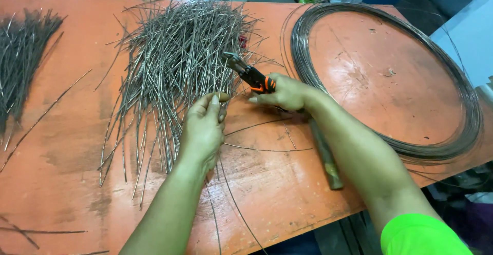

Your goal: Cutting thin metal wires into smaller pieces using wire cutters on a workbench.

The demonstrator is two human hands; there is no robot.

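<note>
Orange table (61, 147): one pliers (250, 74), two wire piles (174, 65).

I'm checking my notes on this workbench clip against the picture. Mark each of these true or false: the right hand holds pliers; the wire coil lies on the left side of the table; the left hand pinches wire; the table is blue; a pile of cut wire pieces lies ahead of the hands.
1. The right hand holds pliers: true, with orange and black handles.
2. The wire coil lies on the left side: false, it lies on the right.
3. The left hand pinches wire: true.
4. The table is blue: false, it is orange.
5. A pile of cut wire pieces lies ahead of the hands: true.
</note>
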